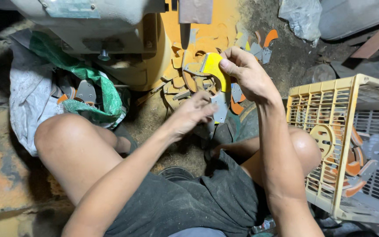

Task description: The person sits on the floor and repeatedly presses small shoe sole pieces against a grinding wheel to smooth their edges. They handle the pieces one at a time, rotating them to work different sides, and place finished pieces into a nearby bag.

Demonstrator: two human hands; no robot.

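- Green woven mesh (95, 87) draped over a white sack (29, 101) at the far left, its mouth open; inside lay a few grey and orange flat cut pieces (84, 92).
- Above the sack stood a grey and orange machine (110, 35), its orange base rising behind the hands.
- Left hand (191, 114) hovered just below and left of the piece being worked, fingers loosely curled and touching its grey lower tab; whether they truly pinched it I could not tell.
- Yellow curved piece (212, 66) sat between the two hands, in front of the machine base, its long axis running roughly up and down, with the grey tab hanging beneath.
- Right hand (246, 74) was the nearer one: thumb and fingers closed on the yellow piece's upper right edge.
- Scattered offcuts (176, 87) lay on the dirt floor behind the piece.
- Yellow plastic crate (325, 114) stood at the right beside the knee, holding orange and grey crescent-shaped pieces (352, 169).
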